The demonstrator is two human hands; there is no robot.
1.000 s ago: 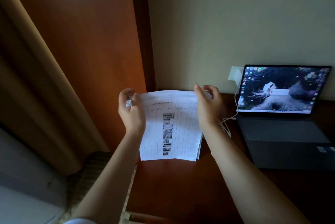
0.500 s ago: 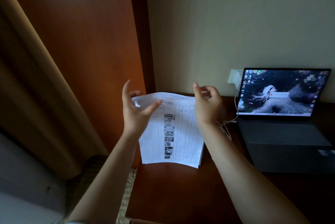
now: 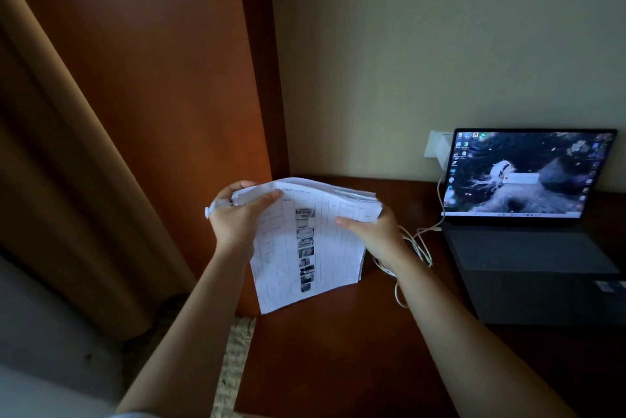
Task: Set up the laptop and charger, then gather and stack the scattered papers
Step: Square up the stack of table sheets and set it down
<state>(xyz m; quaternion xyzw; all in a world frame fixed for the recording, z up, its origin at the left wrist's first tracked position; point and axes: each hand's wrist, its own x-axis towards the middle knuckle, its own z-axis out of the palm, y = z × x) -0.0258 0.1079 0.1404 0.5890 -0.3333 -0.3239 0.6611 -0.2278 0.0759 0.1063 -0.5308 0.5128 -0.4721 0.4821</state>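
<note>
I hold the papers [image 3: 306, 241] upright between both hands, the sheaf's long axis running from its top edge near the wall down toward me, its lower edge resting on or just above the desk [image 3: 338, 350]; I cannot tell which. My left hand [image 3: 237, 224] clamps the top left corner, thumb across the front sheet; my right hand [image 3: 372, 231] grips the right edge, fingers curled behind. The stack hangs below both grips, so I judge the next move is squaring its bottom edge against the wood. The dark desk has bare space near me. To the right, the open laptop [image 3: 528, 238] glows, its white charger cable [image 3: 420, 248] looping just beside my right wrist. A curtain [image 3: 67, 180] hangs on the left.
</note>
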